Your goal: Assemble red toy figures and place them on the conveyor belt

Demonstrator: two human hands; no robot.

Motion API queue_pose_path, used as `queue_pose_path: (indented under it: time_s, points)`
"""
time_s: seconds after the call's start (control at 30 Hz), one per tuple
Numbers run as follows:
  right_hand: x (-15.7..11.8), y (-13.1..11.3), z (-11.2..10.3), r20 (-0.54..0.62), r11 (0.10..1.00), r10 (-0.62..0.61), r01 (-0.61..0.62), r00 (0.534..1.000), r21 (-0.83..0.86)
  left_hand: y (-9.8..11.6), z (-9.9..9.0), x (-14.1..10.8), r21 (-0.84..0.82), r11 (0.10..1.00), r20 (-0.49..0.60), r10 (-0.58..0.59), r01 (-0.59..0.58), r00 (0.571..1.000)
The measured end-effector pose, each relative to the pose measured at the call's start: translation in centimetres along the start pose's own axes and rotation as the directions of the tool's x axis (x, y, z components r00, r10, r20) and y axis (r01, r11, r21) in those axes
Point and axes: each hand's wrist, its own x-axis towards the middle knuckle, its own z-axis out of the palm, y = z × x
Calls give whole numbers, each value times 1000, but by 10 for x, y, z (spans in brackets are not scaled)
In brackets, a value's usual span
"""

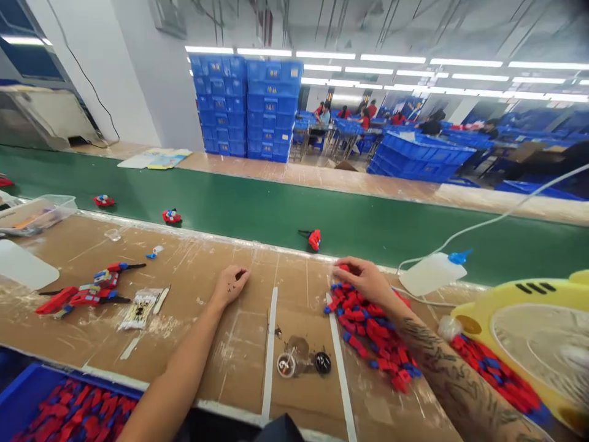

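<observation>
My left hand [231, 284] rests on the brown tabletop with its fingers curled in, and no object shows in it. At the far end of a pile of red and blue plastic toy parts [368, 325], my right hand [365, 281] has its fingers closed around a red toy part [344, 267], mostly hidden by them. Between two white tape strips lie a small round dish [286, 365] and a black round cap [323, 363]. Beyond my hands, a red toy figure [314, 239] sits on the green conveyor belt [248, 209].
Partly assembled red toys [92, 294] and a cotton swab pack [140, 309] lie left. A blue bin [21, 396] of parts stands lower left. At right are a white bottle [432, 274] with a blue cap, a cable and a yellow fan [543, 331]. Blue crates [271, 110] stand behind.
</observation>
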Motion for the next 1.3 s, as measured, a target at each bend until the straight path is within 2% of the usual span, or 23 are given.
queue_pose_path:
  time_s: [0.13,0.27,0.33,0.4,0.47,0.57,0.7,0.77,0.9,1.3]
  points:
    - [-74,-5,39,41,951,145,-151,989,269,-5,2,3,-14,1000,12,-17,17,1000]
    - [-142,3,85,90,841,305,-313,948,441,-4,2,3,-21,1000,8,0,1,1000]
    - [-164,9,95,90,772,359,-349,929,530,-2,2,3,-15,1000,5,-3,3,1000]
    - [-179,11,93,76,713,381,-345,921,611,-1,1,3,-4,1000,2,-21,21,1000]
    - [-190,8,87,47,723,358,-309,933,618,-1,2,4,2,999,2,-42,42,999]
    - [-199,2,83,1,826,293,-253,956,504,-2,3,6,0,998,10,-63,63,998]
    - [-201,4,97,-223,951,208,-144,952,272,1,3,5,-15,997,8,-73,73,997]
    - [-201,8,105,-301,982,145,-100,943,160,3,2,4,-21,997,5,-71,71,997]
    - [-197,9,114,-363,997,57,-36,930,65,6,2,3,-19,997,2,-71,71,997]
    - [-191,9,131,-424,992,-117,83,898,-97,1,1,2,-41,999,-11,-35,35,999]
